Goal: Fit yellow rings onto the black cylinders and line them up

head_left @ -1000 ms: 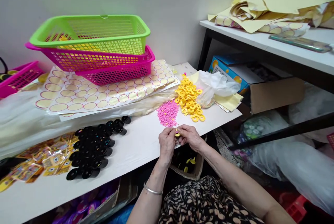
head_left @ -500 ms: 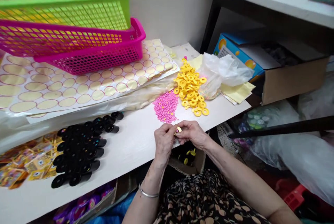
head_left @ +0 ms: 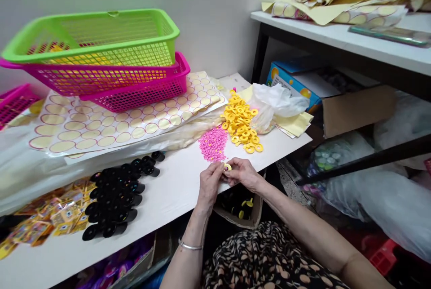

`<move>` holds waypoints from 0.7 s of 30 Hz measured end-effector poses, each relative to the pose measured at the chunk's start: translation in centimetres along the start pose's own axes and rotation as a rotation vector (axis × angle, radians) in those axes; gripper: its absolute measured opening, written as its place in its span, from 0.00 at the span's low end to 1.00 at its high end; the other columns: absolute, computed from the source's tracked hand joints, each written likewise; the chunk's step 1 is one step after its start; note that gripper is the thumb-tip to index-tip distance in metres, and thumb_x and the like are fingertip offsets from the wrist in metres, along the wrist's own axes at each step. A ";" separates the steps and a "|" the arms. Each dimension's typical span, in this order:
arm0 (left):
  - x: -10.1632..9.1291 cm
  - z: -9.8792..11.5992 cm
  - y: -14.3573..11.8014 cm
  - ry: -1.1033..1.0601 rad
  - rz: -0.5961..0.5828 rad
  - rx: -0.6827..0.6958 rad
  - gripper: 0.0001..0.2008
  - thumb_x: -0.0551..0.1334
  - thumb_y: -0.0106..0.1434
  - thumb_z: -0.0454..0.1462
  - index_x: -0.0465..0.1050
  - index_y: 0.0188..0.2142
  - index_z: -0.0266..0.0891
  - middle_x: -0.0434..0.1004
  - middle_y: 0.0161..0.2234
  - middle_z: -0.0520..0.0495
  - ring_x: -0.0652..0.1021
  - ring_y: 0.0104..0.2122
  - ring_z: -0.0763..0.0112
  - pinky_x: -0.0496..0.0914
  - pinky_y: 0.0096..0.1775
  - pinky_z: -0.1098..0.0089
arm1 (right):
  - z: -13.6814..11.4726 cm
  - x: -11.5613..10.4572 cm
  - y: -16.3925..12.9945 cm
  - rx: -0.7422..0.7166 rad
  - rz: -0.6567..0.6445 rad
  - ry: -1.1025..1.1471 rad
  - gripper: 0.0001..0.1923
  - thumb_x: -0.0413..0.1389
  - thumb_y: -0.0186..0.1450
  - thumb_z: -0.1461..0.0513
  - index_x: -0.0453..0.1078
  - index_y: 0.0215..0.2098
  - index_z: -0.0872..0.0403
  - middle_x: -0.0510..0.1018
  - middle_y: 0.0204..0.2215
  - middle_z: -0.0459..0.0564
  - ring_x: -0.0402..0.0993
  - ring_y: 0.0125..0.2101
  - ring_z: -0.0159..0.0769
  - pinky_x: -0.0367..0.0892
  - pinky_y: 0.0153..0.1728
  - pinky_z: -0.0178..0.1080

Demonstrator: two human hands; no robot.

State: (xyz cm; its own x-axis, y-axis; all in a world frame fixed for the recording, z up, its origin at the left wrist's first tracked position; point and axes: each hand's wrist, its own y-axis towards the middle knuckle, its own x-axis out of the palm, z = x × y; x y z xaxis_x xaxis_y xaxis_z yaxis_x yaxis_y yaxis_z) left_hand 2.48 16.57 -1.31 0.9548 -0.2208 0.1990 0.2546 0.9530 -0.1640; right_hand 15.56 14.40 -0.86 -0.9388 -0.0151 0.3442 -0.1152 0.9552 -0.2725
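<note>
Both my hands meet at the table's front edge. My right hand (head_left: pixel 244 173) pinches a yellow plastic ring (head_left: pixel 228 167) with a raised rim. The fingers of my left hand (head_left: pixel 210 181) are closed against its left side, where a small dark pink spot shows; whether that is a separate bead is too small to tell. Just beyond my fingers lies a heap of small pink pieces (head_left: pixel 214 143), with a few yellow bits among them. A pile of yellow rings (head_left: pixel 240 120) sits behind it to the right. Below my hands, an open carton (head_left: pixel 255 211) holds several yellow-and-black parts.
Black cylindrical caps (head_left: pixel 114 199) stand in a cluster on the left, beside shiny printed cards (head_left: pixel 63 215). Green (head_left: pixel 171 42) and pink (head_left: pixel 186 73) baskets rest on sticker sheets (head_left: pixel 111 129). A plastic bag (head_left: pixel 274 100) and a blue box (head_left: pixel 292 84) are at right, under a white shelf (head_left: pixel 323 33).
My view has tilted up and shifted slightly left, showing more of the shelf and baskets. My hands stay together around the yellow ring, which has turned slightly.
</note>
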 end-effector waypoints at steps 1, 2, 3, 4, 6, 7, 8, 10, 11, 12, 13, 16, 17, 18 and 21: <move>-0.2 0.1 -0.4 -0.021 -0.045 0.013 0.11 0.64 0.52 0.38 0.74 0.34 0.34 0.72 0.26 0.50 0.71 0.24 0.76 0.66 0.28 0.75 | -0.1 0.0 -0.3 -0.014 0.005 -0.001 0.15 0.63 0.49 0.59 0.67 0.31 0.58 0.72 0.17 0.42 0.66 0.16 0.25 0.65 0.18 0.30; -0.3 0.1 -0.9 -0.027 -0.087 0.027 0.13 0.65 0.50 0.36 0.74 0.37 0.35 0.71 0.28 0.50 0.71 0.26 0.76 0.66 0.30 0.74 | -0.3 -0.1 -0.7 -0.029 0.012 0.002 0.15 0.63 0.49 0.59 0.67 0.31 0.58 0.73 0.18 0.42 0.66 0.16 0.25 0.65 0.18 0.30; -0.4 0.2 -1.3 -0.015 -0.121 0.049 0.16 0.65 0.47 0.34 0.73 0.39 0.36 0.71 0.30 0.50 0.71 0.28 0.75 0.67 0.31 0.74 | -0.5 0.0 -1.1 -0.041 0.015 0.008 0.14 0.63 0.49 0.60 0.67 0.31 0.58 0.73 0.19 0.42 0.66 0.17 0.25 0.64 0.18 0.29; -0.3 0.3 -1.6 0.016 -0.147 0.081 0.18 0.66 0.46 0.31 0.73 0.40 0.37 0.70 0.32 0.50 0.71 0.28 0.76 0.67 0.32 0.74 | -0.7 0.1 -1.6 -0.050 0.018 0.014 0.14 0.62 0.50 0.60 0.67 0.31 0.58 0.74 0.20 0.43 0.66 0.17 0.25 0.64 0.18 0.29; 0.0 0.6 -2.2 0.121 -0.160 0.175 0.20 0.65 0.44 0.28 0.74 0.39 0.38 0.69 0.33 0.50 0.69 0.28 0.77 0.66 0.31 0.74 | -1.1 0.2 -2.7 -0.060 0.029 0.017 0.14 0.62 0.50 0.60 0.67 0.31 0.58 0.75 0.21 0.44 0.66 0.17 0.24 0.63 0.17 0.29; 0.3 0.6 -2.4 0.187 -0.150 0.231 0.19 0.64 0.44 0.28 0.74 0.38 0.38 0.69 0.34 0.50 0.69 0.28 0.77 0.65 0.31 0.74 | -1.2 0.3 -3.3 -0.063 0.037 0.009 0.14 0.62 0.50 0.60 0.67 0.31 0.58 0.75 0.21 0.44 0.65 0.17 0.24 0.63 0.17 0.28; 0.6 0.7 -2.7 0.255 -0.138 0.284 0.18 0.62 0.44 0.27 0.74 0.37 0.38 0.69 0.34 0.50 0.69 0.28 0.76 0.65 0.31 0.74 | -1.3 0.3 -3.8 -0.067 0.046 -0.005 0.13 0.62 0.51 0.60 0.67 0.32 0.58 0.74 0.19 0.43 0.65 0.16 0.24 0.62 0.17 0.28; 1.2 0.7 -3.1 0.380 -0.120 0.365 0.16 0.61 0.44 0.26 0.75 0.34 0.39 0.70 0.32 0.50 0.69 0.30 0.74 0.65 0.31 0.73 | -1.3 0.2 -5.0 -0.068 0.056 -0.045 0.13 0.62 0.51 0.60 0.68 0.32 0.58 0.72 0.17 0.41 0.64 0.16 0.24 0.62 0.16 0.28; 1.4 0.6 -3.4 0.426 -0.116 0.396 0.16 0.61 0.44 0.26 0.75 0.33 0.39 0.70 0.32 0.50 0.70 0.31 0.73 0.65 0.32 0.73 | -1.3 0.1 -5.6 -0.069 0.058 -0.064 0.14 0.61 0.51 0.60 0.68 0.33 0.58 0.71 0.16 0.41 0.64 0.16 0.24 0.62 0.16 0.28; 1.6 0.5 -3.7 0.462 -0.113 0.425 0.15 0.61 0.44 0.26 0.75 0.33 0.39 0.70 0.31 0.50 0.70 0.31 0.72 0.65 0.33 0.72 | -1.3 0.0 -6.1 -0.071 0.057 -0.081 0.14 0.61 0.51 0.60 0.68 0.34 0.58 0.70 0.16 0.41 0.64 0.16 0.24 0.62 0.16 0.28; 1.8 0.4 -4.0 0.491 -0.106 0.453 0.14 0.62 0.44 0.27 0.75 0.33 0.39 0.70 0.31 0.49 0.70 0.32 0.71 0.66 0.34 0.71 | -1.2 -0.2 -6.6 -0.075 0.055 -0.096 0.15 0.61 0.51 0.60 0.69 0.35 0.58 0.71 0.17 0.41 0.63 0.16 0.24 0.62 0.17 0.29; 2.4 0.0 -4.9 0.554 -0.077 0.530 0.13 0.64 0.45 0.30 0.75 0.33 0.40 0.71 0.31 0.49 0.70 0.33 0.68 0.66 0.36 0.68 | -1.2 -0.7 -7.9 -0.084 0.046 -0.115 0.17 0.62 0.50 0.60 0.69 0.37 0.57 0.71 0.19 0.41 0.62 0.15 0.23 0.61 0.17 0.29; 2.6 0.0 -5.2 0.564 -0.066 0.549 0.13 0.65 0.45 0.30 0.75 0.33 0.40 0.71 0.31 0.48 0.70 0.33 0.68 0.66 0.36 0.67 | -1.2 -0.9 -8.3 -0.083 0.040 -0.106 0.18 0.63 0.50 0.60 0.70 0.38 0.57 0.72 0.20 0.41 0.62 0.15 0.23 0.61 0.17 0.29; 2.8 -0.1 -5.5 0.567 -0.055 0.565 0.13 0.65 0.46 0.31 0.75 0.34 0.40 0.71 0.31 0.48 0.70 0.33 0.68 0.66 0.36 0.67 | -1.3 -1.0 -8.6 -0.083 0.033 -0.086 0.18 0.63 0.49 0.60 0.70 0.38 0.57 0.72 0.20 0.42 0.62 0.15 0.22 0.61 0.17 0.29; 3.4 -0.1 -6.3 0.554 -0.037 0.601 0.16 0.63 0.46 0.28 0.75 0.36 0.41 0.71 0.32 0.49 0.70 0.34 0.68 0.66 0.37 0.67 | -1.4 -1.2 -9.3 -0.068 0.016 0.031 0.18 0.63 0.51 0.58 0.70 0.38 0.57 0.73 0.23 0.44 0.63 0.17 0.23 0.62 0.17 0.28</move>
State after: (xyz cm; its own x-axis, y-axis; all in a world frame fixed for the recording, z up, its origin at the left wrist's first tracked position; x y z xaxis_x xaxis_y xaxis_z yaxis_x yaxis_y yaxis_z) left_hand 4.15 9.84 0.34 0.9248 -0.1743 -0.3383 0.3117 0.8568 0.4107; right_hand 18.19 5.96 2.48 -0.9298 0.0086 0.3679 -0.0766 0.9733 -0.2165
